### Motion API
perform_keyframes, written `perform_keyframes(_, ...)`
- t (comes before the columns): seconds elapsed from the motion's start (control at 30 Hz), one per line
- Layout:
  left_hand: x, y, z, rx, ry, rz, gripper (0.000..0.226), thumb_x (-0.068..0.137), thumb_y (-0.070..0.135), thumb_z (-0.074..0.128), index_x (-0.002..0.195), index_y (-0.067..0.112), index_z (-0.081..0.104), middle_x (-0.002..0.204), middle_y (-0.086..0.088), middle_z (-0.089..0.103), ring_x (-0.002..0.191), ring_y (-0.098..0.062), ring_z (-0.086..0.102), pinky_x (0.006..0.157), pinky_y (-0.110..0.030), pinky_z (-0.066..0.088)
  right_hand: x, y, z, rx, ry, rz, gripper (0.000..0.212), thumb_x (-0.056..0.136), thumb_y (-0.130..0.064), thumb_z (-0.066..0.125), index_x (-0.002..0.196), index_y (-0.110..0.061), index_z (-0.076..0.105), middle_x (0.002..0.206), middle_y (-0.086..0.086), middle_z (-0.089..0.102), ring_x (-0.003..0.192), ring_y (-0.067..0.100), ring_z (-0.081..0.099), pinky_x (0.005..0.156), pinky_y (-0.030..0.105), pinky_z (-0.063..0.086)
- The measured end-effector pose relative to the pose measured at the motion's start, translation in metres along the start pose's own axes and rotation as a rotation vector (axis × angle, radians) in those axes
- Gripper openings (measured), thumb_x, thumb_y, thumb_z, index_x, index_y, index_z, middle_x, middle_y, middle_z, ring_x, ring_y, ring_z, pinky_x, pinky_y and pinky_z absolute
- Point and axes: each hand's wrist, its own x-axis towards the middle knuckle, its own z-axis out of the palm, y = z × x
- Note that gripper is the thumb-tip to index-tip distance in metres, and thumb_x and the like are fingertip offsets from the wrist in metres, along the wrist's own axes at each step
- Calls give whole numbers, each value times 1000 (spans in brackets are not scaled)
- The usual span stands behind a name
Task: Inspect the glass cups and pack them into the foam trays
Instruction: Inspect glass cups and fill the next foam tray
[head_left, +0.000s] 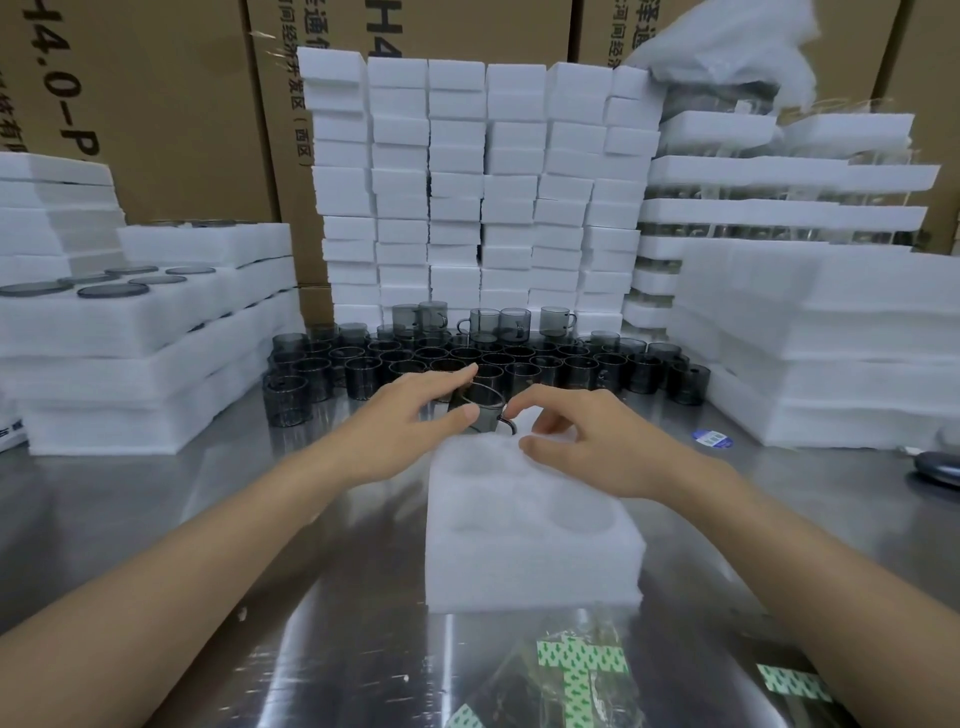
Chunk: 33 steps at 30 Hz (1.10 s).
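A smoky glass cup (480, 413) is gripped by the left hand (410, 426) at the far edge of the foam tray (524, 525). Its handle is pinched by the right hand (597, 447). Loads more cups (467, 358) are lined up behind on the metal table (156, 519).

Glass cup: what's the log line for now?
left hand grips smoky grey glass cup | right hand pinches handle | white foam tray empty

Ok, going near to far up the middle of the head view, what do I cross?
Clear bag with green print → foam tray → smoky glass cup held by the left hand → rows of loose cups → wall of foam blocks → cardboard cartons.
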Motion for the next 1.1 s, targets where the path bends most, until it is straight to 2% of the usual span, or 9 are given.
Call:
perform_keyframes(0.1, 0, -6, 0, -6, 9, -14, 52, 106, 53, 57, 157, 47, 48, 146, 10, 67, 121, 12, 37, 94, -20, 52, 0, 1, 1, 10, 16, -2, 27, 98, -42, 66, 124, -51, 62, 92, -17, 70, 94, 6, 64, 94, 39, 53)
perform_keyframes(0.13, 0, -7, 0, -15, 18, -14, 51, 105, 54, 59, 155, 49, 50, 138, 6, 73, 59, 5, 35, 71, -12, 48, 0, 1, 2, 11, 19, -2, 27, 98, -42, 66, 124, -51, 62, 91, -17, 70, 94, 6, 64, 93, 38, 53)
perform_keyframes(0.17, 1, -9, 1, -32, 31, -8, 51, 104, 55, 60, 154, 50, 52, 138, 8, 73, 59, 8, 63, 62, -10, 44, 0, 1, 2, 12, 22, -2, 27, 99, -42, 65, 124, -51, 62, 91, -17, 70, 94, 6, 64, 92, 37, 53)
perform_keyframes(0.2, 1, -11, 2, -50, 42, -5, 50, 103, 56, 62, 152, 51, 53, 144, 13, 68, 55, 2, 33, 64, -10, 46, 0, 2, 2, 13, 23, -4, 27, 99, -42, 65, 124, -51, 62, 91, -18, 70, 93, 5, 64, 91, 36, 53)
perform_keyframes(0.23, 2, -13, 3, -74, 48, -4, 50, 101, 57, 63, 150, 53, 54, 149, 18, 63, 108, 8, 48, 74, -15, 53, 1, 2, 2, 16, 24, -5, 27, 99, -42, 65, 124, -51, 62, 91, -18, 70, 93, 5, 64, 90, 34, 53)
perform_keyframes(0.3, 3, -14, 2, -161, 28, -36, 52, 96, 61, 67, 146, 55, 58, 149, 23, 62, 102, -22, 76, 101, -46, 59, 1, 2, 2, 22, 24, -6, 28, 99, -43, 65, 125, -52, 62, 92, -18, 71, 93, 4, 64, 88, 33, 52)
perform_keyframes(0.43, 4, -23, -4, -226, -64, -83, 55, 86, 66, 73, 139, 50, 67, 142, 28, 65, 137, -1, 58, 123, -47, 43, 0, 1, 3, 32, 30, -10, 34, 99, -42, 65, 131, -54, 61, 94, -18, 72, 96, 3, 65, 92, 32, 53)
perform_keyframes(0.77, 5, -18, 13, -128, -12, -28, 31, 105, 51, 59, 133, 44, 73, 135, 36, 63, 131, 17, 51, 115, -23, 39, 2, -2, 0, -52, -26, 10, 26, 100, -42, 63, 123, -45, 73, 112, -12, 74, 109, 9, 66, 103, 39, 51)
perform_keyframes(1.1, -5, -103, -56, 462, 395, -477, 55, 103, 29, 62, 156, 19, 51, 161, -8, 49, 147, -35, 43, 117, -53, 42, 3, 0, 4, -43, 3, 27, 20, 97, -42, 62, 113, -52, 69, 85, -17, 71, 85, 11, 66, 90, 35, 53)
